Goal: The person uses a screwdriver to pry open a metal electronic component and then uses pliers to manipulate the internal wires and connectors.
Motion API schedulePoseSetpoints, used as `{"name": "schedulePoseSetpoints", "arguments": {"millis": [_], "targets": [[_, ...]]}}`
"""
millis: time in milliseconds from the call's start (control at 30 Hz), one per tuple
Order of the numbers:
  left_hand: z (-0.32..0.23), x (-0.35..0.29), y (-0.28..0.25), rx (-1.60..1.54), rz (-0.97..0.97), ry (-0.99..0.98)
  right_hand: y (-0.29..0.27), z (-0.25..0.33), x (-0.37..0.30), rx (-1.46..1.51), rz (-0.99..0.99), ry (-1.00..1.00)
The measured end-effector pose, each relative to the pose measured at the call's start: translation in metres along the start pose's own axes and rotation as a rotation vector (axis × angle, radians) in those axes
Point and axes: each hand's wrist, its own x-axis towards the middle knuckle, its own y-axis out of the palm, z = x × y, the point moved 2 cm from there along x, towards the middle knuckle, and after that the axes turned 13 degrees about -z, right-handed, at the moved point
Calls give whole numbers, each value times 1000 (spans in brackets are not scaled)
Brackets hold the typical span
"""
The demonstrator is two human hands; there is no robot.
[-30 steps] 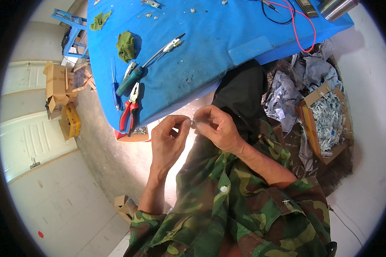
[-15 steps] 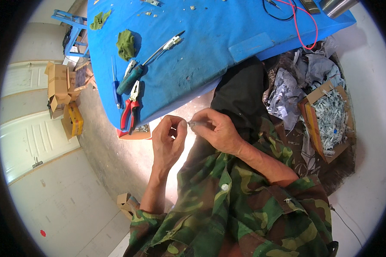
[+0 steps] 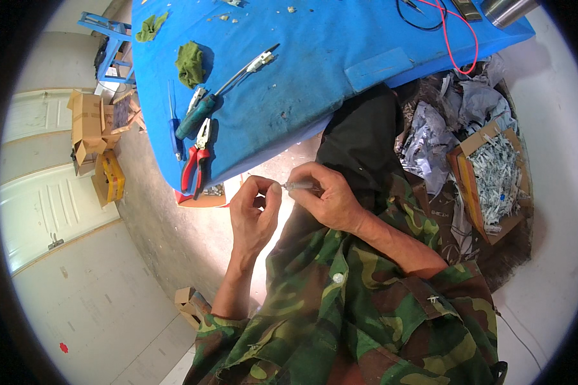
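Note:
In front of my lap, just off the table's near edge, both hands meet at a small, slim, greyish piece [image 3: 298, 185] whose kind is too small to make out. My right hand [image 3: 334, 202] pinches its body between thumb and fingers. At the other end, the thumb and forefinger of my left hand [image 3: 252, 212] are closed on its thin dark tip. Closest to my left hand on the table lie red-handled pliers [image 3: 196, 163]. Beside them are a green-handled screwdriver [image 3: 196, 119] and a slim blue-handled screwdriver [image 3: 175, 138].
The table [image 3: 289, 70] has a blue cover. Green cloths [image 3: 189, 64] lie on its left, and a red cable [image 3: 444, 38] with a dark one at the far right. Below the left corner sits a box of small parts [image 3: 202, 197]. A carton of shredded paper [image 3: 494, 179] stands to my right.
My hands stay almost in place, still meeting at the small piece. More of its grey body shows between my right fingers now. The view has shifted very slightly.

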Motion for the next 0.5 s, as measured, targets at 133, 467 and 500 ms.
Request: {"name": "schedulePoseSetpoints", "arguments": {"millis": [133, 467, 500], "targets": [[2, -1, -1, 14, 23, -25, -3, -4, -1, -43, 30, -15], [2, 0, -6, 75, 50, 63, 1, 0, 0, -78, -2, -66], [3, 0, -5, 77, 51, 63, 1, 1, 0, -95, -3, -72]]}}
